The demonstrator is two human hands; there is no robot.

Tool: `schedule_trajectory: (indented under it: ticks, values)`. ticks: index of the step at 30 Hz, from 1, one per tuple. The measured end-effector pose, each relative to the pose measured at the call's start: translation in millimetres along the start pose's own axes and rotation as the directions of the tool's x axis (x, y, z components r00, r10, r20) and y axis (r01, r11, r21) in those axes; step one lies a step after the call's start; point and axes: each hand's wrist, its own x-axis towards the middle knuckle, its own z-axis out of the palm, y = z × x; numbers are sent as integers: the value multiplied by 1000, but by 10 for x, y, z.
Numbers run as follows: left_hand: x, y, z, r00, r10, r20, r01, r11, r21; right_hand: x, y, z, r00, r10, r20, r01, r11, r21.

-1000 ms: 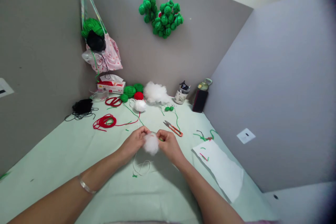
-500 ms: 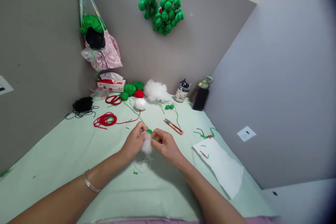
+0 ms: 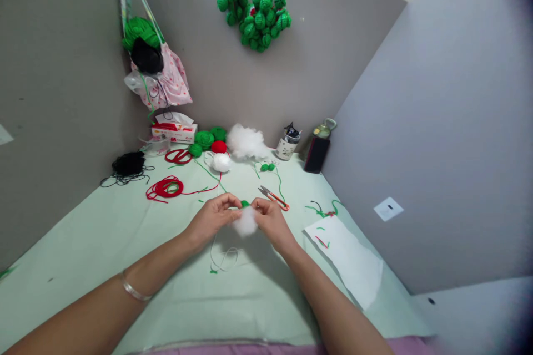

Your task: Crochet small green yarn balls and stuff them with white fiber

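My left hand [image 3: 214, 214] is closed, its thumb and fingers pinching a tuft of white stuffing [image 3: 245, 223] from the left. My right hand [image 3: 270, 219] pinches at the same tuft from the other side. Between the fingertips, just above the stuffing, shows a small green crocheted piece [image 3: 245, 203], mostly hidden by the fingers. A white yarn strand [image 3: 222, 266] lies in loops on the table below the hands. Just beyond the right hand rest orange-handled thread snips [image 3: 277, 199].
Along the back stand a tissue box [image 3: 179, 132], green yarn balls [image 3: 204, 140], a stuffing heap [image 3: 246, 142], a jar [image 3: 287, 145] and a phone [image 3: 317, 154]. Red yarn [image 3: 166, 187] coils at left; a white paper sheet [image 3: 352, 266] lies right. Green crocheted balls [image 3: 266, 19] hang above.
The white tuft shifted left and narrowed, then moved back to the right between both hands. The green piece, barely visible at first, now shows above it. The view has tilted slightly.
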Motion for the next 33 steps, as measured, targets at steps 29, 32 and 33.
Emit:
schedule_trajectory:
  ticks: [29,32,33]
  values:
    - [-33,-103,61,990,124,-59,-115,983,143,-105,-129,96,998,-65,12,65,995,-78]
    - [-55,-30,70,995,95,-9,-93,987,128,-67,-95,48,997,-69,-33,66,994,-85]
    - [-56,-15,69,996,90,5,-90,988,128,-67,-93,37,997,-69,-40,65,994,-91]
